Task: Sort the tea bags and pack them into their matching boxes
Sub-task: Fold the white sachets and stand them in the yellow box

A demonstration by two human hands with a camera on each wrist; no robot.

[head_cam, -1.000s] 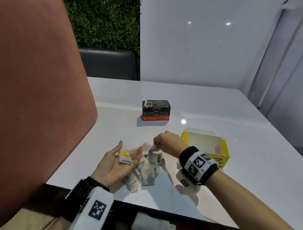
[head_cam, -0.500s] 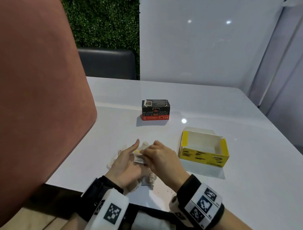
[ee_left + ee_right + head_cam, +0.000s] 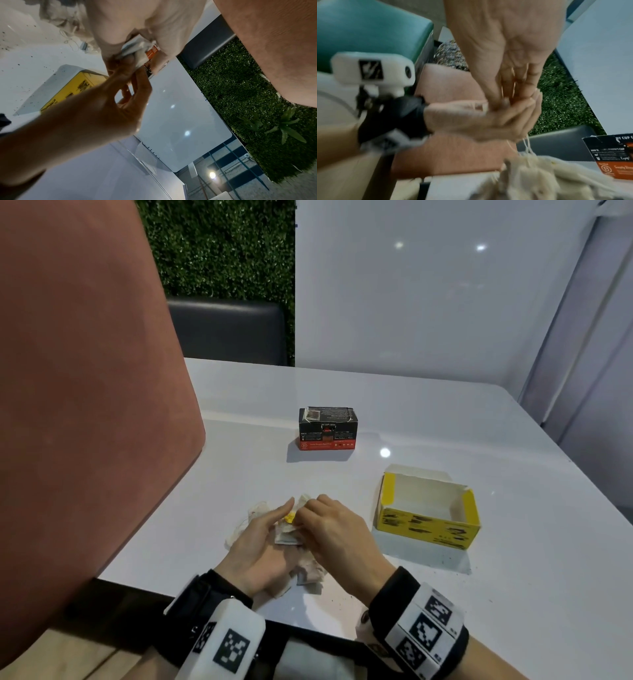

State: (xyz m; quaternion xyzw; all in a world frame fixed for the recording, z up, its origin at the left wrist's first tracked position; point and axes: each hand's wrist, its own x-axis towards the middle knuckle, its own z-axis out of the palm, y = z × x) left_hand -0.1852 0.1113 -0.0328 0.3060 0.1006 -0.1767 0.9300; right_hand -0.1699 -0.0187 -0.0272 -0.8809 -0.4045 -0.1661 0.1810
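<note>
A tea bag with a yellow tag sits between my two hands over a loose pile of tea bags near the table's front edge. My left hand cups this bag against its palm, and in the left wrist view the tea bag is tucked in its fold. My right hand pinches the bag with curled fingertips. Strings hang from the hands down to the tea bag pile. The open yellow box stands to the right. The black and red box stands farther back, with its top shut.
A large reddish-brown shape fills the left of the head view and covers the table's left side. A dark chair back stands behind the white table. Dark crumbs lie on the table near the pile.
My left hand turned from palm-up to edge-on and closed in over the pile. My right hand drew back toward me and now pinches the yellow-tagged bag in the left palm.
</note>
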